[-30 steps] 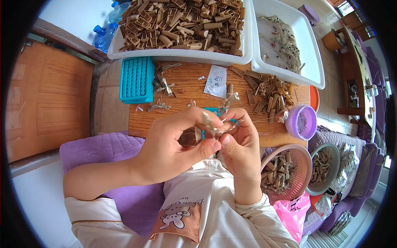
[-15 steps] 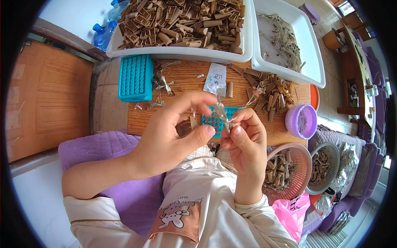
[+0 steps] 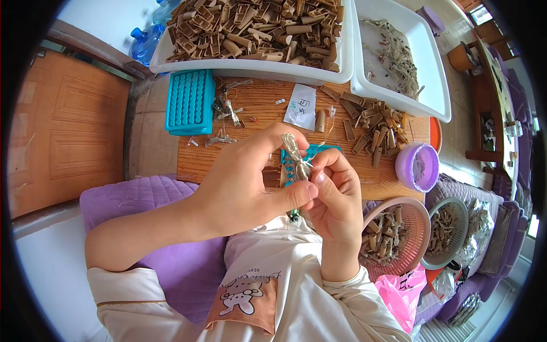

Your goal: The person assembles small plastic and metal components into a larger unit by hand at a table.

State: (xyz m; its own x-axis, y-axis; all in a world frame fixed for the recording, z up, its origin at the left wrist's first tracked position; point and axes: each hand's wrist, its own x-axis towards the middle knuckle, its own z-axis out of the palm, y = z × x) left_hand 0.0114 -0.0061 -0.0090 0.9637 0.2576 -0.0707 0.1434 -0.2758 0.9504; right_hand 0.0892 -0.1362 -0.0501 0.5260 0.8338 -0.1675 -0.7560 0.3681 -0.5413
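Note:
A tied bundle of thin pale wire [image 3: 292, 149] stands nearly upright between my hands, above my lap at the table edge. My left hand [image 3: 228, 185] is closed round it, thumb in front and fingers behind. At the bundle's middle, my right hand [image 3: 337, 196] pinches a fine strand of the wire between thumb and fingers. A small green part [image 3: 294, 215] shows below the left thumb. Behind the hands, partly hidden, lies a teal tray [image 3: 326, 150] with small round pieces. A brown piece shows inside the left palm, mostly covered.
A white bin [image 3: 273, 69] of brown half-round shells and another white bin [image 3: 436, 94] of wire bundles stand at the back. Around the table are a teal rack [image 3: 189, 102], loose shells [image 3: 376, 128], a paper note [image 3: 301, 107], a purple bowl [image 3: 401, 165] and two baskets [image 3: 421, 228] [image 3: 461, 214].
The left fingers have closed in round the wire bundle, which has shifted slightly left and now shows clearly. The right hand has moved a little up and left. The green part has come into view.

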